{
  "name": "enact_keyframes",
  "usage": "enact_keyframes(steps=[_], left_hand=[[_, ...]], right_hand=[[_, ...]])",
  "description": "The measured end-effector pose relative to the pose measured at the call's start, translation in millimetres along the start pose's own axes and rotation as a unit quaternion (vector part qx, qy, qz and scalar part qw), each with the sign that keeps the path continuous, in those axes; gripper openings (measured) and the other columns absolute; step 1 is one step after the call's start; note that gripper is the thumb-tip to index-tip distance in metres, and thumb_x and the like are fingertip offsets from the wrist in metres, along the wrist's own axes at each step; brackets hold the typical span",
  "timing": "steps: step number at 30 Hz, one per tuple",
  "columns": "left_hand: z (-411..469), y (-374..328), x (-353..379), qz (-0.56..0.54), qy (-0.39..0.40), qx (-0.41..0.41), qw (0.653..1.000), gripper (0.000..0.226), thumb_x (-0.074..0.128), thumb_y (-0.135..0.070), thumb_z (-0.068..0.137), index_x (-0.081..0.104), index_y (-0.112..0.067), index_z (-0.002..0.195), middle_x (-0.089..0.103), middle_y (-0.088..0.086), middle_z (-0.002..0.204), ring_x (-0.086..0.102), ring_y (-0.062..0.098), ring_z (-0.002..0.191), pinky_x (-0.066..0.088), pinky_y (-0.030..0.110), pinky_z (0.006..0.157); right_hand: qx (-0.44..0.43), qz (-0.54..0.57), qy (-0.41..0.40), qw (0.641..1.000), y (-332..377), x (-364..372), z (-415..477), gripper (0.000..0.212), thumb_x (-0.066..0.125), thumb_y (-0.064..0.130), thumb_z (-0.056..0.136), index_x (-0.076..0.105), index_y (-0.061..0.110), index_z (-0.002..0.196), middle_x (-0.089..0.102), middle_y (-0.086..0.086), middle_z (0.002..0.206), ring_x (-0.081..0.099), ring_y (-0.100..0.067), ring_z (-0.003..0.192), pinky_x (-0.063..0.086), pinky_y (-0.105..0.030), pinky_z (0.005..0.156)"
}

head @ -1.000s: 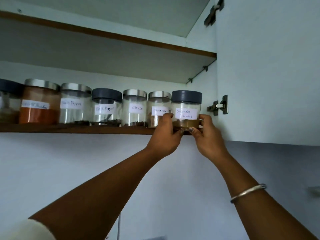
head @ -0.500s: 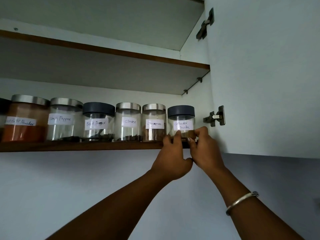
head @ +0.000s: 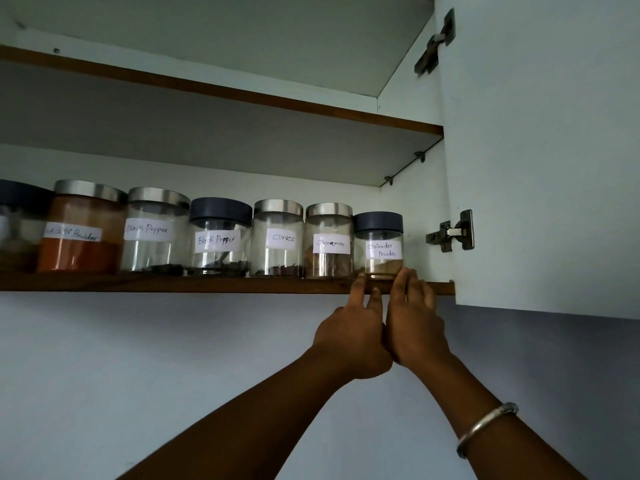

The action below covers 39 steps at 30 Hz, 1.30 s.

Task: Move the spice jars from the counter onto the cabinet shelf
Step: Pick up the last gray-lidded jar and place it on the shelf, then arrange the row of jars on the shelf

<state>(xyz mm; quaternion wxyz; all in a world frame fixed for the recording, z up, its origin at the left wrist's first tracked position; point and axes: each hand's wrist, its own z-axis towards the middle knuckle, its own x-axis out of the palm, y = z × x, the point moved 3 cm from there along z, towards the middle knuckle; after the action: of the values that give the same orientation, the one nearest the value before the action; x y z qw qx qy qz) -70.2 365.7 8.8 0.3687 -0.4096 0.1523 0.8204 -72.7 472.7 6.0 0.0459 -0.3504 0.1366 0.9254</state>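
Note:
A row of clear spice jars stands on the wooden-edged cabinet shelf [head: 173, 284]. The rightmost, the coriander powder jar [head: 379, 237] with a dark lid, sits a little back from the shelf edge beside the cinnamon jar [head: 329, 244]. My left hand [head: 349, 337] and my right hand [head: 415, 327] are side by side just below it. Their fingers are stretched up, with the tips at the jar's base and the shelf edge, not wrapped around the jar. To the left stand the cloves jar [head: 278, 237], two black pepper jars [head: 220, 237] [head: 156, 230] and a red powder jar [head: 81, 230].
The open cabinet door [head: 554, 150] hangs close on the right, with a metal hinge [head: 450, 232] beside the coriander jar. An upper shelf [head: 242, 95] runs above the jars. A dark-lidded jar [head: 17, 220] is cut off at the left. Bare wall lies below the shelf.
Both hands let go of the coriander powder jar's sides and slid down to its base; the jar now sits further back on the shelf. The view tilted upward.

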Motion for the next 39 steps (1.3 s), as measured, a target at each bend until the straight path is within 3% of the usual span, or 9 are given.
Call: enact_keyframes(steps=[7, 11, 13, 15, 17, 19, 26, 33, 39], left_hand=[[-29, 28, -16, 0.011, 0.049, 0.034, 0.998, 0.095, 0.066, -0.036, 0.082, 0.000, -0.024, 0.149, -0.024, -0.003, 0.154, 0.030, 0.026, 0.137, 0.040, 0.037, 0.103], [-52, 54, -38, 0.032, 0.026, 0.024, 0.999, 0.090, 0.064, -0.038, 0.082, 0.004, -0.025, 0.148, -0.012, 0.002, 0.157, 0.034, 0.030, 0.134, 0.042, 0.039, 0.100], [-63, 70, -53, 0.038, 0.005, 0.019, 0.999, 0.088, 0.065, -0.036, 0.081, 0.008, -0.025, 0.148, -0.003, 0.002, 0.156, 0.037, 0.030, 0.131, 0.044, 0.040, 0.098], [-78, 90, -70, 0.051, -0.006, 0.013, 0.999, 0.086, 0.065, -0.035, 0.081, 0.011, -0.025, 0.146, 0.004, 0.002, 0.155, 0.040, 0.029, 0.128, 0.046, 0.041, 0.096], [-94, 111, -88, 0.073, -0.006, 0.006, 0.997, 0.084, 0.065, -0.035, 0.080, 0.014, -0.023, 0.145, 0.010, 0.004, 0.153, 0.045, 0.029, 0.124, 0.048, 0.041, 0.092], [-111, 133, -106, 0.093, -0.006, -0.006, 0.996, 0.083, 0.065, -0.036, 0.079, 0.017, -0.020, 0.145, 0.016, 0.005, 0.150, 0.048, 0.028, 0.120, 0.049, 0.040, 0.089], [-180, 231, -191, 0.141, -0.064, -0.037, 0.987, 0.065, 0.064, -0.027, 0.078, 0.033, -0.017, 0.135, 0.041, 0.004, 0.131, 0.054, 0.026, 0.108, 0.051, 0.037, 0.083], [-245, 327, -263, 0.142, -0.089, -0.060, 0.984, 0.055, 0.062, -0.024, 0.078, 0.041, -0.014, 0.128, 0.047, 0.006, 0.123, 0.054, 0.023, 0.106, 0.050, 0.037, 0.084], [-263, 385, -329, 0.121, -0.152, -0.083, 0.977, 0.058, 0.063, -0.026, 0.082, 0.039, -0.014, 0.134, 0.045, 0.008, 0.130, 0.047, 0.026, 0.116, 0.045, 0.037, 0.093]], right_hand=[[0.053, -0.031, 0.081, 0.995, 19, -9, -10, 0.113, 0.060, 0.055, 0.082, -0.022, 0.008, 0.145, -0.022, -0.015, 0.154, -0.003, -0.042, 0.142, 0.029, -0.056, 0.106], [0.028, -0.100, 0.102, 0.989, 54, -24, -19, 0.105, 0.058, 0.059, 0.079, -0.003, 0.011, 0.149, 0.028, -0.019, 0.148, 0.038, -0.037, 0.129, 0.042, -0.048, 0.099], [-0.021, -0.059, 0.068, 0.996, 86, -31, -28, 0.084, 0.060, 0.056, 0.080, 0.028, 0.009, 0.142, 0.056, -0.009, 0.125, 0.056, -0.026, 0.110, 0.050, -0.037, 0.084], [-0.070, -0.012, 0.019, 0.997, 125, -40, -40, 0.044, 0.061, 0.048, 0.081, 0.056, 0.016, 0.110, 0.065, -0.002, 0.103, 0.063, -0.021, 0.092, 0.047, -0.028, 0.066], [-0.109, -0.012, -0.002, 0.994, 164, -49, -52, 0.015, 0.059, 0.037, 0.082, 0.055, 0.022, 0.080, 0.067, 0.000, 0.091, 0.064, -0.019, 0.081, 0.041, -0.025, 0.058], [-0.140, -0.005, 0.010, 0.990, 202, -51, -63, 0.007, 0.059, 0.029, 0.081, 0.057, 0.023, 0.077, 0.067, 0.002, 0.088, 0.064, -0.018, 0.080, 0.038, -0.024, 0.056], [-0.237, 0.113, 0.001, 0.965, 336, -43, -90, 0.035, 0.061, 0.043, 0.080, 0.059, 0.030, 0.112, 0.067, 0.004, 0.104, 0.064, -0.018, 0.092, 0.039, -0.022, 0.063], [-0.299, 0.228, -0.012, 0.926, 463, -40, -110, 0.029, 0.061, 0.037, 0.084, 0.061, 0.026, 0.110, 0.068, 0.007, 0.108, 0.063, -0.013, 0.096, 0.052, -0.028, 0.077], [-0.281, 0.220, -0.094, 0.930, 530, -44, -106, 0.033, 0.058, 0.031, 0.088, 0.057, 0.019, 0.118, 0.059, -0.004, 0.115, 0.051, -0.021, 0.106, 0.038, -0.025, 0.080]])
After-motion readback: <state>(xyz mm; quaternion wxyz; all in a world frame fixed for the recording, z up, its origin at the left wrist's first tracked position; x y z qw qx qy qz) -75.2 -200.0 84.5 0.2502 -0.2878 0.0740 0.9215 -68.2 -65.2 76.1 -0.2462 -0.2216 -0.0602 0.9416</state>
